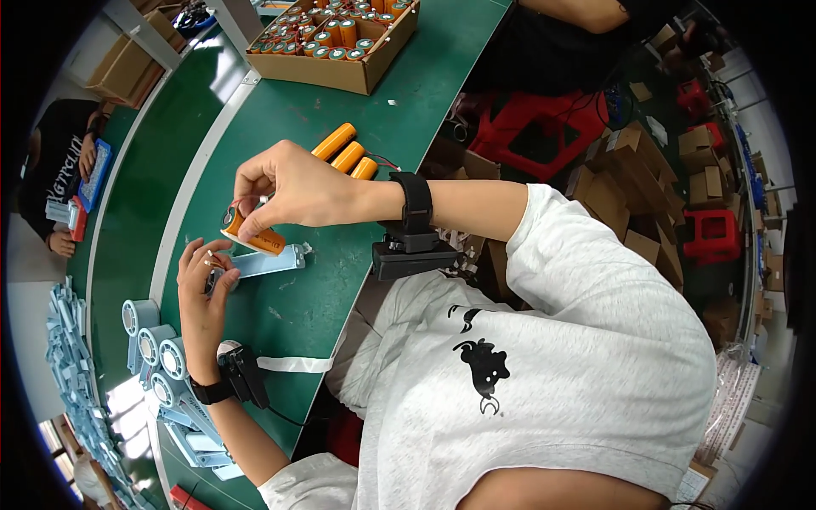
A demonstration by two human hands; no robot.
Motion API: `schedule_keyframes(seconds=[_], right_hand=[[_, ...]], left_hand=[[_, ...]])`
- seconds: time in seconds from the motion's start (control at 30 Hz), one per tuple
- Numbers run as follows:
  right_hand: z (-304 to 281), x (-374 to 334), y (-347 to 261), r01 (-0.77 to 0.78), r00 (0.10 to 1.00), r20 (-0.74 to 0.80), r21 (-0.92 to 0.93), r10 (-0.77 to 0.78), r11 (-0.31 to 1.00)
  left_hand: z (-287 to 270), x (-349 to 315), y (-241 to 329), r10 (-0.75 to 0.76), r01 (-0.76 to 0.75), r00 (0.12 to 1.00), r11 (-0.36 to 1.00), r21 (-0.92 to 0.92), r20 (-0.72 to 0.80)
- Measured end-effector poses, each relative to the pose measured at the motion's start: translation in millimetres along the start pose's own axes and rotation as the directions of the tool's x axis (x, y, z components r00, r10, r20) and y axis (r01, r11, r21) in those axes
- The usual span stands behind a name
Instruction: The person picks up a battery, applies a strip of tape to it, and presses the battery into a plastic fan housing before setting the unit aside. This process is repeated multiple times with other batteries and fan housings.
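In my right hand an orange cylindrical battery is pinched between thumb and fingers, tilted over a light-blue plastic handle part. My left hand curls its fingers and thumb round the near-left end of that part. Thin wires with a small white connector show between the left fingers. Part of the blue piece is hidden by the left thumb and the battery. Beyond my right wrist, three more orange batteries lie side by side on the green table, with a red wire near them.
A cardboard box full of wired orange batteries stands at the far side. Light-blue fan housings are heaped left of my left forearm. A white strip lies by the table edge. Another person's hands are across the bench.
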State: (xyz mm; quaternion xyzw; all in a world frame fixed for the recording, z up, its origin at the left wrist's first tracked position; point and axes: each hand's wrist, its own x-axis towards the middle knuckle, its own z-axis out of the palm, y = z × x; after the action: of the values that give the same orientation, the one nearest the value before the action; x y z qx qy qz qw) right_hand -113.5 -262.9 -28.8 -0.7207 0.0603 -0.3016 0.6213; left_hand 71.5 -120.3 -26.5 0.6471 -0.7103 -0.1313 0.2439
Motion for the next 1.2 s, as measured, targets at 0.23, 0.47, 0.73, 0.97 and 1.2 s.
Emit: schedule_keyframes(seconds=[0.23, 0.47, 0.73, 0.97, 1.2], right_hand=[[20, -5, -5, 0.187, 0.979, 0.128, -0.286, -0.156, 0.940], [29, -5, -8, 0.369, 0.923, 0.339, -0.646, -0.182, 0.668], [39, 23, -16, 0.299, 0.882, 0.461, -0.704, 0.095, 0.644], [47, 33, -7, 0.281, 0.846, 0.483, -0.764, 0.225, 0.581], [39, -3, 3, 0.458, 0.869, 0.482, -0.704, -0.108, 0.543]], left_hand=[[6, 0, 7, -0.164, 0.147, 0.981, 0.978, -0.149, -0.108], [3, 0, 13, -0.230, 0.207, 0.970, 0.952, -0.227, -0.080], [6, -1, 11, -0.205, 0.157, 0.970, 0.940, -0.304, -0.134], [11, -1, 6, -0.240, 0.148, 0.956, 0.892, -0.426, -0.171], [13, 2, -3, -0.111, 0.101, 0.977, 0.993, -0.062, -0.180]])
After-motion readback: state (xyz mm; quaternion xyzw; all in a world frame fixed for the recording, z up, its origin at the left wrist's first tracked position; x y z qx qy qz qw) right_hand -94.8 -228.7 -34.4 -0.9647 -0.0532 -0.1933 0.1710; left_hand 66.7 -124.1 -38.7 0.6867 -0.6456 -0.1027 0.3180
